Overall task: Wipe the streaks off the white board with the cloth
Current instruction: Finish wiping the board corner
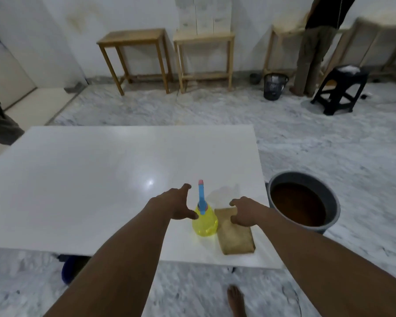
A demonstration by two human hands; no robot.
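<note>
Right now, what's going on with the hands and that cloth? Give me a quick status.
Left hand open, reaching at the spray bottle. Right hand open, fingers on the cloth, not yet gripped. Cloth folded on the board, bottle beside it. Wiping not begun.

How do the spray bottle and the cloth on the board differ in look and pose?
The spray bottle is clear yellow with a blue nozzle; the cloth is dull tan. The bottle stands upright; the cloth lies flat and folded. The left hand is open beside the bottle; the right hand rests on the cloth's far end. Both sit side by side near the front right of the white board.
</note>
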